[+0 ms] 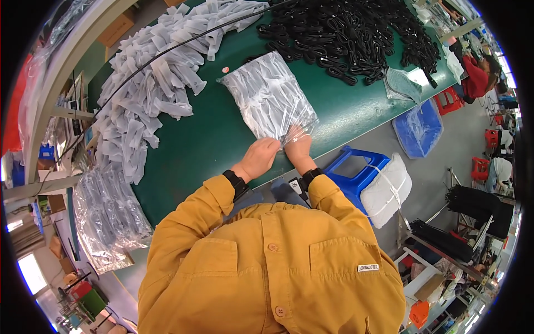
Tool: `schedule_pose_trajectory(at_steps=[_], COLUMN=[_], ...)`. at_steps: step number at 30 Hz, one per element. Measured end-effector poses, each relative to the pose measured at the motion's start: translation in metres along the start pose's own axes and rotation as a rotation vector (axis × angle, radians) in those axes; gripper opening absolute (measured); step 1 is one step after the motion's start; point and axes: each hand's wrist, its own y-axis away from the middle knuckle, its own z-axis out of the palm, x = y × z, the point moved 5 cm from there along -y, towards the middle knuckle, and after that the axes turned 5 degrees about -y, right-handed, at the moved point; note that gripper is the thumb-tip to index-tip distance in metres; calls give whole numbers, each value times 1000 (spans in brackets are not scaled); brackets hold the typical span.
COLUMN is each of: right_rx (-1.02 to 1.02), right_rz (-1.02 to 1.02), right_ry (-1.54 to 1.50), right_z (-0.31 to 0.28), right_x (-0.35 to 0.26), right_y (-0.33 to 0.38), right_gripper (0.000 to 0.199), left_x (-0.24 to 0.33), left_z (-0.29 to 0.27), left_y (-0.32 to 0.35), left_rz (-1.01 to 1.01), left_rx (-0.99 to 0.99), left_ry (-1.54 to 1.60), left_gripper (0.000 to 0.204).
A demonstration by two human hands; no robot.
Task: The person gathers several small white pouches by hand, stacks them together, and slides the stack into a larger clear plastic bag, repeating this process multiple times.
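A clear plastic bag (272, 94) packed with rows of whitish translucent sleeves lies flat on the green table (194, 145) in front of me. My left hand (259, 159) is closed on the near edge of the bag, its fingertips pinching the film. Just to its right, my right hand (298, 147) grips the loose film at the bag's near right corner. Crinkled, shiny film partly covers the right fingers. Both hands are close together near the table's front edge.
Loose translucent sleeves (147, 83) are heaped at the left. Bundled black cords (345, 33) pile up at the back right. Filled clear bags (108, 211) stack at the left edge. A blue stool (353, 172) with a white cushion (389, 192) and a blue bin (418, 131) stand right.
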Motion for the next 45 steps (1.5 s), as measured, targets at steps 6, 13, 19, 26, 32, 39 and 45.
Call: schedule_pose_trajectory(at_steps=[6, 13, 19, 26, 32, 39, 45], right_rx=[-199, -416, -406, -446, -913, -424, -514], right_rz=[-161, -133, -229, -189, -287, -932, -924], right_ry=[-318, -297, -574, -570, -294, -317, -166], right_z=[-20, 15, -1, 16, -38, -95, 0], right_x=[-19, -52, -40, -47, -57, -153, -98], right_y=[17, 7, 11, -12, -18, -103, -88], right_gripper=[6, 12, 15, 16, 14, 55, 56], left_x=[-9, -6, -12, -27, -27, -35, -31], left_z=[-3, -12, -18, 1, 1, 18, 18], left_y=[14, 13, 28, 25, 38, 35, 46], left_rz=[-217, -187, -376, -268, -330, -370, -494], left_rx=[41, 71, 134, 78, 29, -121, -66], left_ry=[77, 132, 67, 40, -150, -61, -76], left_gripper=[11, 12, 13, 16, 23, 29, 26])
